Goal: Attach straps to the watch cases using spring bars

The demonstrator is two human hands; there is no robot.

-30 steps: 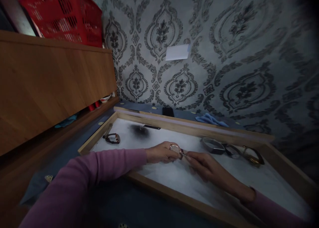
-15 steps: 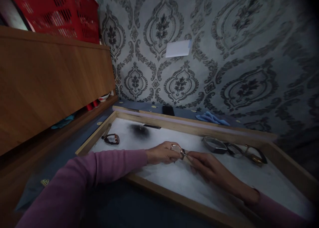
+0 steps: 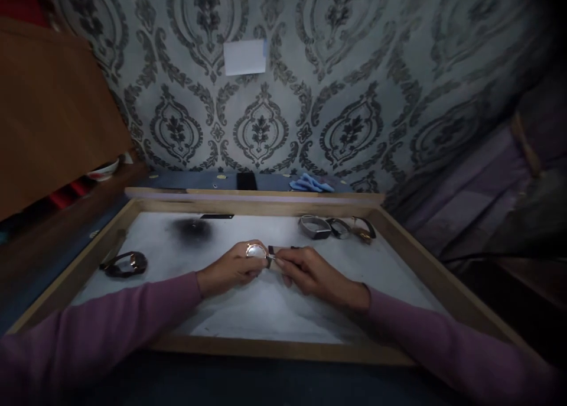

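My left hand is closed around a wristwatch with a rose-gold case and a pale, shiny face, above the white floor of a shallow wooden tray. Close on its right, my right hand pinches a small thin metal tool, its tip at the watch's edge by the strap. Fingers hide most of the tool and much of the strap. A dark-strapped watch lies at the tray's left side.
At the tray's back right lie a silver watch, a dark watch and a gold-toned watch. A flat black strip rests near a dark smudge. Behind the tray are a black phone-like object and a blue cloth.
My view has swung right and down, so the tray sits further left. Both hands remain together at the watch, the metal tool still at its edge.
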